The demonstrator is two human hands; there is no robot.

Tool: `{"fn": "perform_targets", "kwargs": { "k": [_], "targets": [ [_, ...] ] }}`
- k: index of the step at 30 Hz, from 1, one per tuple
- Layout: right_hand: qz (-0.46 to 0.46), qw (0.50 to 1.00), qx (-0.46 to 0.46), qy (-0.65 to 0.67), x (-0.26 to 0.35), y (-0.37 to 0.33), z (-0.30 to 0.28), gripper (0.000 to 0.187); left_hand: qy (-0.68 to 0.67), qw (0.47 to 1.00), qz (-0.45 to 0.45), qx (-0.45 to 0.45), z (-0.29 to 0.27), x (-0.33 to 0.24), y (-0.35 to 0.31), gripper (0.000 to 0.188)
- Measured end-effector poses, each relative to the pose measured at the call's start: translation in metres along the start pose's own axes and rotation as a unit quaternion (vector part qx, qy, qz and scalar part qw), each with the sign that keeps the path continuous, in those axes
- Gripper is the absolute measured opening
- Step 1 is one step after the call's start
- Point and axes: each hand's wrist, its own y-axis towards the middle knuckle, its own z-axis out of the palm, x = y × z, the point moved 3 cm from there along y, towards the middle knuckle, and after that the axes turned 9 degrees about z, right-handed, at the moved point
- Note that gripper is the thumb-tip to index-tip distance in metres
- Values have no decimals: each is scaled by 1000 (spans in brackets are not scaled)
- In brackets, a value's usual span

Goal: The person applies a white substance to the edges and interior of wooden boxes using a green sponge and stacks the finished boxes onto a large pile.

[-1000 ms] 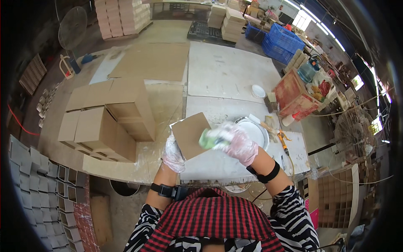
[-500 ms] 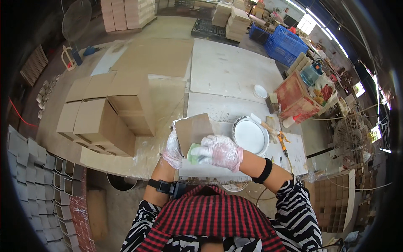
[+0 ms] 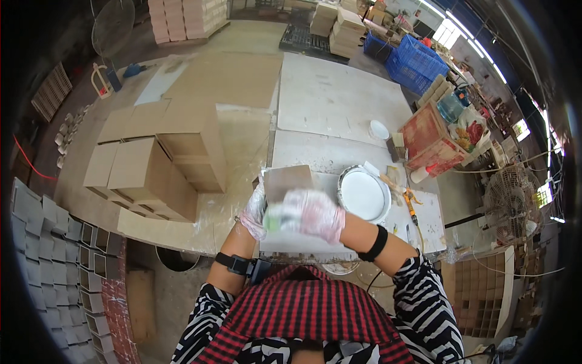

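My left hand (image 3: pixel 254 213), in a white-smeared glove, grips the left side of a brown square-sided box (image 3: pixel 288 183) above the near edge of the table. My right hand (image 3: pixel 316 213), gloved and blurred by motion, is closed on a pale green sponge (image 3: pixel 274 218) and lies over the near part of the box. That near part is hidden by the hand and the blur. Just right of my right hand stands an open round bucket (image 3: pixel 364 195) of white paint, with a white-bladed tool (image 3: pixel 371 169) across its far rim.
Plain brown boxes (image 3: pixel 136 162) stand stacked on the left of the table. A small white bowl (image 3: pixel 379 129), an orange-handled spray gun (image 3: pixel 412 203) with a hose, and a red-stained crate (image 3: pixel 427 142) are to the right. Grey boxes (image 3: pixel 51 264) fill the lower left.
The box has tilted, and its brown face looks shorter. My right hand has moved slightly up and left with the sponge and is now blurred. My left hand has shifted slightly.
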Motion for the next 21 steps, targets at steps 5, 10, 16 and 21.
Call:
{"fn": "perform_targets", "kwargs": {
  "k": [5,10,16,21],
  "targets": [
    [125,988,-95,-1,-37,39,-19,20,78,996,7,-46,6,11,8,43],
    [-43,984,-93,-146,-23,9,10,22,-30,964,17,262,-84,23,45,50],
    [26,996,58,68,11,-13,-1,30,29,999,23,-5,-17,-10,7,58],
    [42,994,-102,15,-25,35,-16,21,106,986,114,59,-30,-2,24,50]
  ]
}}
